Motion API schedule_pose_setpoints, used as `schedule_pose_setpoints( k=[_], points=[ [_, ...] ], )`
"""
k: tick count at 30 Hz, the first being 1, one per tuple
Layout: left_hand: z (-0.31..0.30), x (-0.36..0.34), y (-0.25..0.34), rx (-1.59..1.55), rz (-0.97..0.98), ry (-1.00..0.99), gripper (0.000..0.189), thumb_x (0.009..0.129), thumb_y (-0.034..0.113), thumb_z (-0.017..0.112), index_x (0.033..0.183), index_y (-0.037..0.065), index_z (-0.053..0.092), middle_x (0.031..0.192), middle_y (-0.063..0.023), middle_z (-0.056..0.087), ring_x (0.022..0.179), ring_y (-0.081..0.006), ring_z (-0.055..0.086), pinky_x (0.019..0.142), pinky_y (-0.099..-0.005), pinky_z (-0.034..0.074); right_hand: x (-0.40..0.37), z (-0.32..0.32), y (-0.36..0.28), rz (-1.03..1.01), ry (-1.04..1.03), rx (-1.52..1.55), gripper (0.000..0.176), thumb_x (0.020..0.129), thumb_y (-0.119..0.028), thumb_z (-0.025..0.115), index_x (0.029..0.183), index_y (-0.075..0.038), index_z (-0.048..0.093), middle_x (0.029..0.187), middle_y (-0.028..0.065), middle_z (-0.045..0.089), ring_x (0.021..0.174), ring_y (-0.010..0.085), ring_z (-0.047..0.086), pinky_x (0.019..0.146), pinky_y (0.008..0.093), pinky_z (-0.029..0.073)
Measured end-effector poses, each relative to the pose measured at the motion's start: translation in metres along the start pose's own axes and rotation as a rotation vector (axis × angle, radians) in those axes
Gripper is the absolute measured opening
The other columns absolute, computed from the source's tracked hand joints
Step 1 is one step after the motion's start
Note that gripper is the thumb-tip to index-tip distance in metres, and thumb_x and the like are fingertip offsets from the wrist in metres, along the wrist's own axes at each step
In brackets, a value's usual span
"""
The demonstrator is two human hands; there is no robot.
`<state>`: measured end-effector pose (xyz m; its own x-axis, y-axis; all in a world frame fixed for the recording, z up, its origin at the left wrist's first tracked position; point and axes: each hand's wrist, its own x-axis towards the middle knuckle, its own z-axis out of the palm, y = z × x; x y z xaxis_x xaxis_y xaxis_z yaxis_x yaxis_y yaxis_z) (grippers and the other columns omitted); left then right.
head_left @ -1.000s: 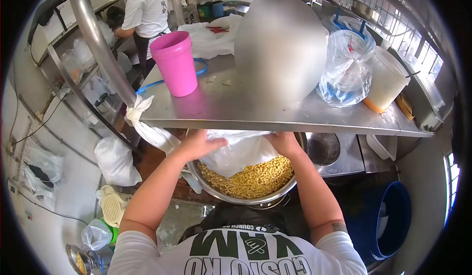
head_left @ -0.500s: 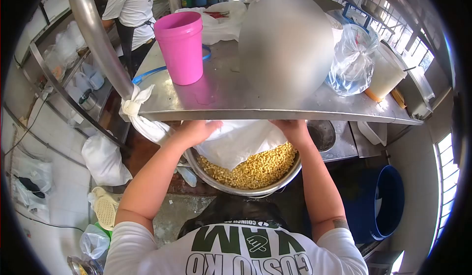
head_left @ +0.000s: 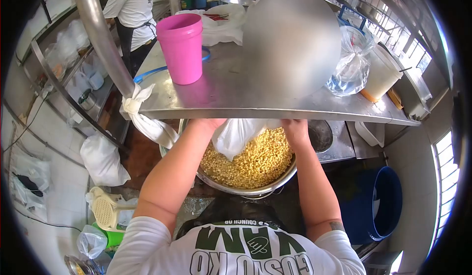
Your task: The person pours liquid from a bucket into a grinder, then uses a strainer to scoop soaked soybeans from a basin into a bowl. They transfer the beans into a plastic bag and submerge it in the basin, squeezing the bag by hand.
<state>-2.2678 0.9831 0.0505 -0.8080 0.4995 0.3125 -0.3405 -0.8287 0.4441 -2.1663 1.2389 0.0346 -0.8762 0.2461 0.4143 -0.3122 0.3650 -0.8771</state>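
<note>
A wide metal basin (head_left: 255, 192) full of yellow kernels or beans (head_left: 250, 167) is below the steel shelf, in front of my body. From between my hands a bunched white cloth (head_left: 233, 140) hangs, its lower tip touching the kernels. At the cloth's left is my left hand (head_left: 210, 122), closed, its fingers mostly hidden by the shelf edge. Over the basin's right side, my right hand (head_left: 295, 129) is closed at the cloth's other end, fingertips also out of sight under the shelf.
Just above my hands runs the steel shelf (head_left: 275, 113), bearing a pink bucket (head_left: 180, 49) and a clear plastic bag (head_left: 350, 71). A knotted white cloth (head_left: 140, 105) wraps its left post. At right stands a blue barrel (head_left: 388, 206). A person (head_left: 132, 14) stands back left.
The white cloth has been drawn up and bunched, baring more of the kernels. My left hand has moved right and farther under the shelf edge; my right hand has shifted little.
</note>
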Motion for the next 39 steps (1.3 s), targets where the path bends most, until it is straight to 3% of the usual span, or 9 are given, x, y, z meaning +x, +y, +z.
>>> schedule_pose_setpoints(
  k=[6,10,12,18,19,23,24,32,39],
  points=[
    [-0.021,0.007,-0.02,0.142,-0.064,0.138,0.031,0.105,0.028,0.059,0.126,0.005,0.065,0.124,-0.0122,0.067,0.112,-0.0267,0.064,0.099,-0.0433,0.054,-0.004,0.014,0.009,0.065,-0.124,0.258,0.05,0.09,-0.008,0.076,0.136,0.001,0.059,0.13,0.0162,0.068,0.115,0.03,0.067,0.098,0.042,0.054],
    [-0.011,0.002,-0.04,0.394,-0.124,0.13,0.025,0.1,0.021,0.067,0.122,0.007,0.067,0.119,-0.0097,0.068,0.108,-0.0266,0.065,0.099,-0.041,0.053,0.0,0.03,-0.001,-0.263,-0.266,-0.105,0.048,0.093,-0.013,0.074,0.136,0.001,0.059,0.131,0.0146,0.067,0.119,0.0323,0.066,0.102,0.0463,0.051],
    [-0.016,-0.008,-0.017,1.418,0.013,0.213,0.033,0.096,0.022,0.073,0.126,0.007,0.067,0.123,-0.0086,0.069,0.11,-0.0269,0.066,0.101,-0.0398,0.052,0.013,0.022,0.009,-0.16,-0.161,-0.409,0.039,0.097,-0.019,0.07,0.13,0.001,0.063,0.124,0.0161,0.07,0.117,0.0323,0.066,0.1,0.0465,0.051],
    [-0.027,-0.063,-0.033,1.954,0.024,0.08,0.056,0.098,0.031,0.074,0.142,0.001,0.06,0.14,-0.0132,0.065,0.123,-0.0271,0.063,0.107,-0.0405,0.048,0.001,0.022,-0.007,-0.091,-0.032,0.024,0.036,0.1,-0.023,0.066,0.122,0.005,0.065,0.119,0.0207,0.071,0.11,0.0318,0.065,0.098,0.0437,0.051],
    [-0.026,-0.063,-0.031,1.674,-0.314,0.152,0.053,0.1,0.03,0.071,0.142,0.0,0.06,0.141,-0.0128,0.065,0.126,-0.0253,0.06,0.109,-0.0399,0.046,-0.001,0.023,-0.01,-0.129,-0.094,-0.099,0.037,0.1,-0.023,0.066,0.123,0.006,0.064,0.122,0.0211,0.07,0.111,0.0309,0.064,0.098,0.0433,0.051],
    [-0.031,-0.048,-0.019,1.388,-0.039,0.473,0.044,0.105,0.025,0.065,0.139,-0.001,0.061,0.137,-0.0088,0.065,0.122,-0.0209,0.058,0.106,-0.0391,0.047,0.012,0.015,0.006,-0.026,-0.196,-0.152,0.045,0.101,-0.026,0.067,0.131,0.006,0.061,0.13,0.0208,0.066,0.119,0.0303,0.061,0.102,0.0429,0.049],
    [-0.046,-0.041,-0.016,1.01,0.173,0.382,0.032,0.105,0.023,0.064,0.13,0.003,0.064,0.127,-0.006,0.065,0.117,-0.0202,0.059,0.103,-0.0386,0.049,0.014,0.015,0.008,0.043,-0.205,-0.035,0.047,0.101,-0.027,0.067,0.134,0.005,0.059,0.133,0.0215,0.065,0.121,0.0308,0.06,0.103,0.0432,0.048],
    [-0.034,-0.02,0.02,0.279,0.12,0.135,0.02,0.106,0.015,0.059,0.124,0.006,0.061,0.123,-0.0087,0.062,0.115,-0.0237,0.059,0.103,-0.0409,0.051,0.01,0.017,0.022,0.042,0.004,0.086,0.046,0.101,-0.022,0.065,0.137,0.005,0.056,0.134,0.0217,0.063,0.123,0.0299,0.06,0.103,0.0434,0.049],
    [-0.014,-0.013,-0.036,0.645,-0.024,0.161,0.024,0.102,0.015,0.066,0.125,0.007,0.065,0.121,-0.0058,0.066,0.113,-0.0195,0.061,0.101,-0.0379,0.051,0.002,0.01,0.038,0.003,-0.428,0.03,0.058,0.091,-0.023,0.078,0.139,0.002,0.056,0.14,0.0186,0.063,0.128,0.0303,0.06,0.108,0.0406,0.048]
  ],
)
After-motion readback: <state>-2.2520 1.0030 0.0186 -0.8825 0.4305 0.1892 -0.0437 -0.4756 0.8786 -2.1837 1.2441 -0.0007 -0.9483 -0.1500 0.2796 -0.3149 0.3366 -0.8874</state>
